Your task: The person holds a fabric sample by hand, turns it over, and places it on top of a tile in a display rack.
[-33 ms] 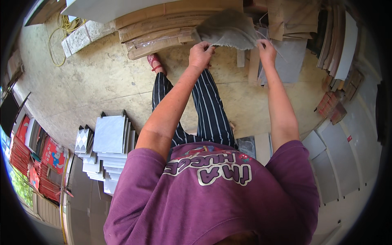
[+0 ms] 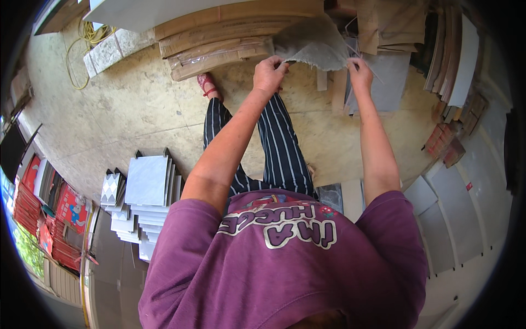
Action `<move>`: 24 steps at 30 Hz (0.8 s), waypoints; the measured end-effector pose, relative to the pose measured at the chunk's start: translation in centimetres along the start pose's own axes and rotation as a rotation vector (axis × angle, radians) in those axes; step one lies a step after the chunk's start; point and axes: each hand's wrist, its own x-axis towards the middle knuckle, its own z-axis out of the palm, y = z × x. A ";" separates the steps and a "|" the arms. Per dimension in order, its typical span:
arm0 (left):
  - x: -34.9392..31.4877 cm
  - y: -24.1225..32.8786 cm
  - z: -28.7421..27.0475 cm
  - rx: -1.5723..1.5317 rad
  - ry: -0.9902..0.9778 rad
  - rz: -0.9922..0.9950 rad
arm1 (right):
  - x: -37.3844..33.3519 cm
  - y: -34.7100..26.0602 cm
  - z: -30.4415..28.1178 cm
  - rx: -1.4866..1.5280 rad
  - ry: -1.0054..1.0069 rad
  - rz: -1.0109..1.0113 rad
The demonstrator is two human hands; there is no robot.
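A grey cloth [image 2: 313, 45] with a frayed near edge hangs spread between my two hands at the far side. My left hand [image 2: 269, 73] is closed on its left corner, fingers pinched together. At the opposite corner my right hand [image 2: 359, 72] grips the cloth near a thin pale strip or stick, whose kind I cannot make out. Behind the cloth lies a stack of long flat cardboard boxes [image 2: 219, 41], partly covered by it.
Grey slabs [image 2: 386, 82] and cardboard lean beyond my right hand. Stepped stacks of grey tile samples [image 2: 147, 180] stand at the left. A white stone block [image 2: 118, 50] and a coiled yellow cord [image 2: 96, 34] lie far left. Panels [image 2: 457, 219] line the right.
The cloth has swung slightly to the right and toward me between my hands. My right hand has moved a little nearer; my left hand stays in place.
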 end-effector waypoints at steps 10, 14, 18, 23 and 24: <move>-8.0 2.2 -5.1 0.100 0.079 0.161 | -5.4 -1.7 -8.8 0.252 -0.048 0.110; -14.3 2.3 -7.0 -0.012 0.244 0.111 | -6.0 -6.1 -10.7 0.277 -0.195 -0.019; -19.1 1.2 -7.5 -0.080 0.464 0.155 | -6.3 -9.4 -11.6 0.327 -0.279 -0.169; -22.3 -1.4 -6.5 -0.107 0.655 0.175 | -7.6 -12.7 -12.4 0.320 -0.317 -0.269; -23.2 -0.5 -6.7 -0.068 0.659 0.187 | -7.9 -13.0 -12.4 0.318 -0.321 -0.285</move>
